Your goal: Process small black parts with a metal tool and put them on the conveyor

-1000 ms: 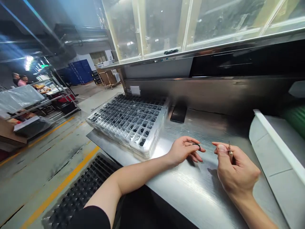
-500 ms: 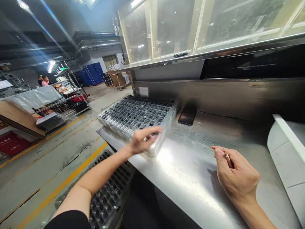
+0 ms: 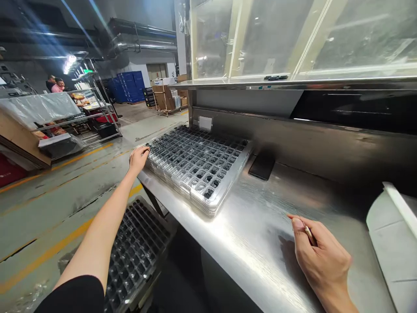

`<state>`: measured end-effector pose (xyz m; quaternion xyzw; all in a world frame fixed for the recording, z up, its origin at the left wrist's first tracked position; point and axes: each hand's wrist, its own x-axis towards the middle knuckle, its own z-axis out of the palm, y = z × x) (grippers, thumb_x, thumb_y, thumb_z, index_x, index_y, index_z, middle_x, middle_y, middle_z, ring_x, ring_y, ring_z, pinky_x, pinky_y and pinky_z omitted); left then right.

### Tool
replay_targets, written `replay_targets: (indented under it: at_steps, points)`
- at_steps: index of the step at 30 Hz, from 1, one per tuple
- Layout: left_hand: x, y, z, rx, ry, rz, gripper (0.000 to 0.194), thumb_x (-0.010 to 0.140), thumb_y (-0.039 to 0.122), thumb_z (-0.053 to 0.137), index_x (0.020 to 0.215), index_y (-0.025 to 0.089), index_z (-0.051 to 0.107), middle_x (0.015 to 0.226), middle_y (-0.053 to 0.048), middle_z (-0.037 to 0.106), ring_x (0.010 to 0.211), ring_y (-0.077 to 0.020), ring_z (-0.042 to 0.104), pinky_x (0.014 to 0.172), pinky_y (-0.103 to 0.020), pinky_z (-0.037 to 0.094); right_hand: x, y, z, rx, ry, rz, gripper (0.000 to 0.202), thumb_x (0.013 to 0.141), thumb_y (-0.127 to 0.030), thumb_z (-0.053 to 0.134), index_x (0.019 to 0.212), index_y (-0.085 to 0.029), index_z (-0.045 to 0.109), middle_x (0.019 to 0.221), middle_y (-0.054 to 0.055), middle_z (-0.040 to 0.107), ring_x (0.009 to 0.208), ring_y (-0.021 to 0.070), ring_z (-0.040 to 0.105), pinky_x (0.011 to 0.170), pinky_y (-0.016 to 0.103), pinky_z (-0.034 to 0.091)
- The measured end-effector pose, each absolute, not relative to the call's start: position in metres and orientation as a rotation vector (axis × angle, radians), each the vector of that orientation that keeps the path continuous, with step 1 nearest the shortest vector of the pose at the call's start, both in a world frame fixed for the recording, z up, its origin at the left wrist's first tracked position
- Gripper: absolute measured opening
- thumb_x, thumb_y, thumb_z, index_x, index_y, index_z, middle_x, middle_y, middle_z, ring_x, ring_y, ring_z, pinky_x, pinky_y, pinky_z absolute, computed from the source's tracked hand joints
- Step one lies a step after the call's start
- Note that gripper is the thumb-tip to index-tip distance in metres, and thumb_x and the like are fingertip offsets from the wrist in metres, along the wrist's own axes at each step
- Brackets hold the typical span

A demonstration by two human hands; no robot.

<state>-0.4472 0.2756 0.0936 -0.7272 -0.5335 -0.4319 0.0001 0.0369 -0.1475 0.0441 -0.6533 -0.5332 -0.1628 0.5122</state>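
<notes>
Our left hand [image 3: 139,159] is at the left corner of the clear tray [image 3: 230,182].
We see it half curled there, but cannot tell whether it holds anything; the tray, loaded with small black parts [image 3: 208,194], sits on the metal desk [image 3: 247,221]. Our right hand [image 3: 322,254] is closed around a slim metal tool [image 3: 309,234], held above the desk to the left of the white bin [image 3: 391,234].

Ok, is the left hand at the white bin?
No, the left hand is at the left corner of the clear compartment tray, with the white bin off to the right.
</notes>
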Motion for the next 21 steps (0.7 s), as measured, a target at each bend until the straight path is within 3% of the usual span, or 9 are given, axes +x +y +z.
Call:
replay_targets:
  at_steps: [3,9,13,17,21]
  points:
    - [-0.447,0.288,0.08,-2.284,-1.687,-1.398,0.034,0.102,0.032,0.055,0.121,0.024,0.082,0.134,-0.008,0.078,0.14,-0.0301,0.062,0.123,-0.046,0.044,0.04,-0.149,0.042,-1.579,-1.289,-0.393,0.039,0.115,-0.047,0.057,0.107,-0.015,0.078,0.089,0.006,0.072,0.068,0.0195,0.063,0.066,0.032,0.046]
    - [-0.466,0.293,0.079,-2.193,-1.68,-1.456,0.045,0.104,0.027,0.044,0.138,0.019,0.073,0.143,-0.011,0.073,0.134,-0.0287,0.065,0.118,-0.044,0.049,0.042,-0.148,0.04,-1.537,-1.362,-0.398,0.03,0.115,-0.042,0.057,0.107,-0.019,0.076,0.098,0.005,0.075,0.08,0.0196,0.069,0.072,0.03,0.049]
    - [-0.475,0.289,0.079,-2.223,-1.625,-1.369,0.04,0.1,0.024,0.047,0.123,0.023,0.079,0.142,-0.009,0.072,0.139,-0.0285,0.06,0.125,-0.046,0.041,0.042,-0.145,0.039,-1.508,-1.383,-0.389,0.025,0.115,-0.039,0.058,0.107,-0.022,0.074,0.098,0.002,0.074,0.08,0.019,0.069,0.072,0.029,0.048]
    - [-0.474,0.286,0.072,-2.294,-1.62,-1.23,0.034,0.102,0.034,0.052,0.113,0.028,0.083,0.142,-0.008,0.072,0.145,-0.0331,0.055,0.128,-0.053,0.036,0.039,-0.144,0.04,-1.491,-1.402,-0.392,0.023,0.115,-0.038,0.058,0.106,-0.023,0.073,0.097,0.001,0.074,0.077,0.0178,0.067,0.07,0.029,0.047]
    - [-0.477,0.292,0.073,-2.313,-1.643,-1.167,0.042,0.105,0.044,0.049,0.131,0.029,0.079,0.152,-0.008,0.066,0.148,-0.031,0.052,0.13,-0.049,0.035,0.036,-0.145,0.044,-1.489,-1.399,-0.388,0.022,0.114,-0.036,0.058,0.104,-0.024,0.072,0.095,-0.001,0.073,0.072,0.0161,0.065,0.067,0.028,0.047]
